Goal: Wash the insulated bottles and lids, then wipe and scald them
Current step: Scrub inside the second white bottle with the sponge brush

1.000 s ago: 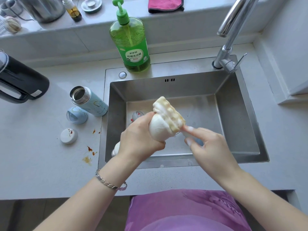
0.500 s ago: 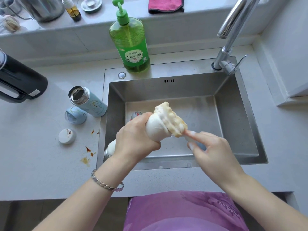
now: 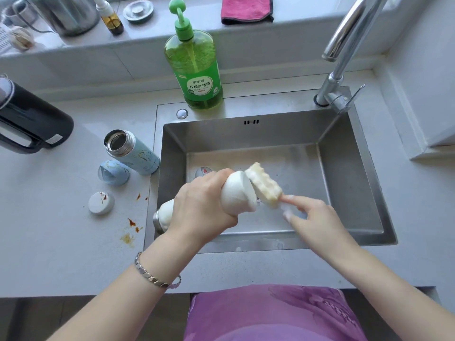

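White bottle (image 3: 236, 198), blue bottle (image 3: 138, 153): two; one sponge (image 3: 264, 185).

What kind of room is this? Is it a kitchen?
Most likely a home kitchen. There is a steel sink with a tall faucet, a green pump bottle of dish soap behind it, and the left hand grips a white bottle while the right hand holds a sponge against it.
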Motion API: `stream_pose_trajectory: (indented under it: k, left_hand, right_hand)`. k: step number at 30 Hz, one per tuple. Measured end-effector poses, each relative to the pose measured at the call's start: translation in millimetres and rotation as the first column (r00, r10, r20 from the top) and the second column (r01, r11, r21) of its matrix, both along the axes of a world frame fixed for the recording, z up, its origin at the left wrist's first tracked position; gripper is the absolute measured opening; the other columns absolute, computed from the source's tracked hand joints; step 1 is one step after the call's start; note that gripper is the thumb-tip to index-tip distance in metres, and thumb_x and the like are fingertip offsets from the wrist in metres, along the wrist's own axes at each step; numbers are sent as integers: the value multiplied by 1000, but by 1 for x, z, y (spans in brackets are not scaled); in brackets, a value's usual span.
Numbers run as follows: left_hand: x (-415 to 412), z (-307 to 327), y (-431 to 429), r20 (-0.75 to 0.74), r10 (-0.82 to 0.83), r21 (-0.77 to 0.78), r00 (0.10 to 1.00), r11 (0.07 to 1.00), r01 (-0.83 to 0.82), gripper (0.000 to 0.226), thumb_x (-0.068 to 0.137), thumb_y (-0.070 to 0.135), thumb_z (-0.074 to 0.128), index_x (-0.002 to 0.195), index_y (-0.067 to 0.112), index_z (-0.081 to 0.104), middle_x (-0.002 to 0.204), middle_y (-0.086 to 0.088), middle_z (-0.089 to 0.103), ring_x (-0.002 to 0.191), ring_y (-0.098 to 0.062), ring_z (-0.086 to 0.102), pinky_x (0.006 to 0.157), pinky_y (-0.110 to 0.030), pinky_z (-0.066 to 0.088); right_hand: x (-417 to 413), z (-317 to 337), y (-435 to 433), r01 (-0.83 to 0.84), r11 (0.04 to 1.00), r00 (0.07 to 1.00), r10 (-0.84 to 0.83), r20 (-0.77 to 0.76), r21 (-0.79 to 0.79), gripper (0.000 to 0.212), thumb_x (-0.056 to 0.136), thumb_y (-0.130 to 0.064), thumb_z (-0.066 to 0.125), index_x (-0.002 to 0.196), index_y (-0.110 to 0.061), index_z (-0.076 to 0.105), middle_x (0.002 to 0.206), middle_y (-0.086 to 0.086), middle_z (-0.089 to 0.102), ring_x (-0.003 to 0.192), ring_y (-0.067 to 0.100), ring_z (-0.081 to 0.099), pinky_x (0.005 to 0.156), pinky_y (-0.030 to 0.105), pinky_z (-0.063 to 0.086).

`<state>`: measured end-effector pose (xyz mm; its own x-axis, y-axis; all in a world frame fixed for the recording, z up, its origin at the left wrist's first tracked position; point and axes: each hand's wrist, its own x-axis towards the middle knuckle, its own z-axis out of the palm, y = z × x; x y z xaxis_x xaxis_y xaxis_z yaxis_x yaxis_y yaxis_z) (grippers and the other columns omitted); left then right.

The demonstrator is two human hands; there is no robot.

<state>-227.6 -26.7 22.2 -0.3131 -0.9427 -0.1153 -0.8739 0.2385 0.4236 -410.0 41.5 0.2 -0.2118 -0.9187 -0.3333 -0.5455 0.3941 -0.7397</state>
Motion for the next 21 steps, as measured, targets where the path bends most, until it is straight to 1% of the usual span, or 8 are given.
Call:
stream_pose_trajectory:
  k: [1, 3, 5, 8, 12, 16, 19, 21]
  left_hand:
    - [0, -2, 1, 22, -36, -41, 999, 998, 37, 58, 52, 22, 76, 107, 29, 60, 92, 9, 64, 86, -21, 57, 67, -29, 38]
    - [-1, -9, 1, 99, -98, -116, 990, 987, 109, 58, 47, 20, 77, 103, 25, 62, 86, 8, 63, 78, -23, 58, 64, -27, 32]
    - [-3, -15, 2, 166, -143, -225, 976, 958, 179, 60, 37, 20, 78, 96, 21, 64, 78, 7, 63, 67, -25, 59, 60, -27, 32]
    - [-12, -21, 5, 156, -212, -294, 965, 922, 250, 57, 37, 20, 77, 92, 19, 64, 73, 6, 62, 62, -25, 59, 55, -29, 39]
    - [-21, -22, 4, 142, -308, -355, 941, 871, 339, 54, 39, 15, 75, 92, 17, 64, 75, 5, 62, 65, -24, 59, 57, -32, 47]
    - [-20, -28, 2, 129, -322, -432, 938, 833, 346, 68, 49, 21, 76, 115, 14, 58, 109, 0, 66, 103, -24, 57, 96, -45, 36]
    - [-10, -28, 12, -32, -102, -360, 994, 929, 84, 94, 58, 47, 72, 137, 12, 36, 145, -7, 37, 134, -26, 26, 113, -43, 13]
    - [-7, -19, 20, -303, 273, -91, 913, 946, -313, 99, 67, 53, 68, 144, 10, 24, 148, -8, 22, 138, -22, 17, 114, -31, 12]
  right_hand:
    - [-3, -4, -4, 60, 997, 998, -61, 23, 48, 37, 88, -10, 57, 123, -22, 60, 106, -6, 66, 103, 12, 59, 73, 14, 34]
    - [-2, -3, -11, 189, 977, 954, -206, 217, 99, 38, 88, -18, 60, 126, -19, 54, 92, -3, 61, 63, 6, 56, 56, 19, 37]
    - [4, 3, -19, 236, 947, 820, -315, 478, 219, 47, 85, -28, 66, 125, -7, 51, 87, 7, 59, 35, 3, 33, 37, 16, 27]
    - [14, 11, -27, 80, 948, 711, -270, 649, 307, 68, 69, -44, 75, 110, 6, 54, 78, 12, 41, 36, 4, 20, 33, 15, 17]
    - [16, 15, -26, -25, 932, 651, -258, 713, 361, 29, 78, -37, 66, 98, -19, 57, 62, -2, 36, 38, 3, 19, 34, 15, 15]
    - [13, 4, -27, 44, 949, 637, -268, 723, 313, 41, 70, -34, 76, 102, -16, 58, 57, -2, 36, 36, 4, 20, 33, 16, 17]
    - [10, -2, -29, 159, 942, 587, -332, 738, 297, 48, 65, -35, 71, 106, -13, 57, 66, 2, 36, 35, 3, 18, 32, 15, 17]
    - [5, -8, -29, 236, 925, 514, -380, 769, 299, 43, 64, -33, 67, 100, -15, 55, 65, 1, 36, 33, 2, 18, 29, 13, 16]
